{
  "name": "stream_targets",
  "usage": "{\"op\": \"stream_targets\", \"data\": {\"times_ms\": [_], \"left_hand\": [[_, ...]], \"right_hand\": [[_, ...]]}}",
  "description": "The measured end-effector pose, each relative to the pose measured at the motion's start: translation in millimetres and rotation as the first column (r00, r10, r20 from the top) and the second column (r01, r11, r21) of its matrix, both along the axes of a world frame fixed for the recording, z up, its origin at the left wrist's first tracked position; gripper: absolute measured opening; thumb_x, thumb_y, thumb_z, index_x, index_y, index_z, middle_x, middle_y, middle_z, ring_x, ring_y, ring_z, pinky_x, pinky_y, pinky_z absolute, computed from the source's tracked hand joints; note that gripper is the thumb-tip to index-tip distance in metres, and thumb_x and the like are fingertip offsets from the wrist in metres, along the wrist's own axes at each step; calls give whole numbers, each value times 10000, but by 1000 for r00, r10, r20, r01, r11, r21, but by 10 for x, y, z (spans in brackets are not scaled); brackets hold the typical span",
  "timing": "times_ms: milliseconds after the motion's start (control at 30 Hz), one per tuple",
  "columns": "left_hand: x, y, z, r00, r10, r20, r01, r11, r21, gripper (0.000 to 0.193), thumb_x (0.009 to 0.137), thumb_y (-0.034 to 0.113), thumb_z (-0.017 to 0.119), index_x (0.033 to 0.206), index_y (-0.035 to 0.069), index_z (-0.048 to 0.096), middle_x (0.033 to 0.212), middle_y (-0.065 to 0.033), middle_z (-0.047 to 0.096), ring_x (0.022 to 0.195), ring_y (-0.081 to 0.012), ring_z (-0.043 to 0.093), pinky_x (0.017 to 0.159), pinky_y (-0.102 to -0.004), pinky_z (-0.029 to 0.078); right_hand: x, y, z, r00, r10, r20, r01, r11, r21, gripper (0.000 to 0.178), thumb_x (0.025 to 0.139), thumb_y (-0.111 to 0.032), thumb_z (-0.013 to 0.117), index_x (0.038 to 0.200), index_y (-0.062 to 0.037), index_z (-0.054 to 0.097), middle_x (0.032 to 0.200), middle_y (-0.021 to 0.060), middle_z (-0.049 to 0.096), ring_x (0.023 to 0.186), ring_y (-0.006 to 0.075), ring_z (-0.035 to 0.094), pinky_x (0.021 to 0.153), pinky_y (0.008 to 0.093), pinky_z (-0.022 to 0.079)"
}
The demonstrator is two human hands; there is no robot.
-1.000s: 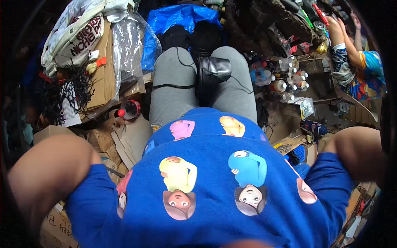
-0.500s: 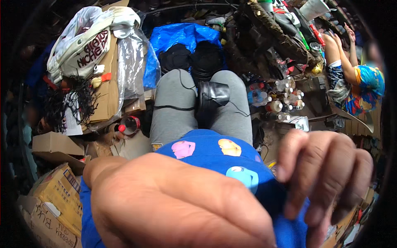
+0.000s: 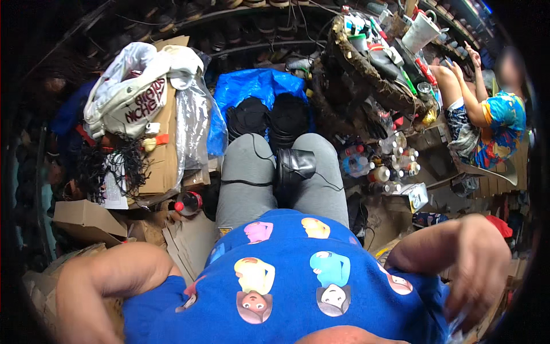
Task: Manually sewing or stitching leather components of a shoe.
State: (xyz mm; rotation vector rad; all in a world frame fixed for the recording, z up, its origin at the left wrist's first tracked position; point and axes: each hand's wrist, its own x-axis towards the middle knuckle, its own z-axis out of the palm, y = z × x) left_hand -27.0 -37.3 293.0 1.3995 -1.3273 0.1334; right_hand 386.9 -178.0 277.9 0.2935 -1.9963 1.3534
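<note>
My left arm (image 3: 114, 266) is bent at the lower left, and its hand is out of the picture. On the right my right hand (image 3: 481, 266) is raised beside my blue shirt, smeared by motion, so its fingers do not show clearly. Neither hand is near the black leather shoe (image 3: 301, 163) lying between my grey-clad thighs. A black cord (image 3: 247, 183) crosses my left thigh, and a thin lace runs over the right one. Beyond my knees, two round black stacks (image 3: 250, 116) rest on a blue plastic sheet (image 3: 258, 82).
At left lie a white cloth bag (image 3: 126, 92), a tangle of black laces (image 3: 123, 166), cardboard, an open carton (image 3: 89, 222) and a red-capped bottle (image 3: 189, 202). At right are several bottles (image 3: 395, 163) and a cluttered worn stand (image 3: 372, 74). Another person (image 3: 498, 123) sits far right.
My left hand, large before the camera earlier, has gone out of view, leaving its bent arm. The right hand has shifted outward and blurred. The view has tilted, showing more beyond my knees.
</note>
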Motion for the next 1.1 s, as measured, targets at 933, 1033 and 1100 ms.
{"op": "stream_targets", "data": {"times_ms": [933, 1033, 1100], "left_hand": [[1508, 105, -3171, 251, -286, -924, -881, 328, -341, 317, 885, 185, 632, 1165, 43, 591, 1077, -63, 677, 994, -169, 639, 941, -300, 457], [1506, 48, -3170, 286, -243, -927, -862, 357, -360, 336, 926, 255, 616, 1183, 43, 573, 1112, -55, 660, 1000, -157, 630, 944, -288, 449], [1549, -22, -3151, 168, -205, -964, -940, 260, -219, 368, 947, 316, 583, 1188, 38, 566, 1128, -60, 652, 1024, -155, 618, 951, -292, 440]], "right_hand": [[1876, -414, -2515, 44, -975, 219, 193, -207, -959, 178, 934, -122, 542, 979, 19, 642, 898, 138, 674, 866, 258, 631, 908, 412, 486], [2008, -607, -2281, 26, -980, 195, 121, -191, -974, 200, 955, -147, 533, 962, 26, 633, 876, 129, 657, 835, 252, 603, 865, 417, 495], [1868, -555, -2236, -108, -960, 259, 293, -279, -914, 219, 961, -144, 540, 1110, 14, 564, 843, 101, 631, 793, 196, 590, 787, 360, 507]]}}
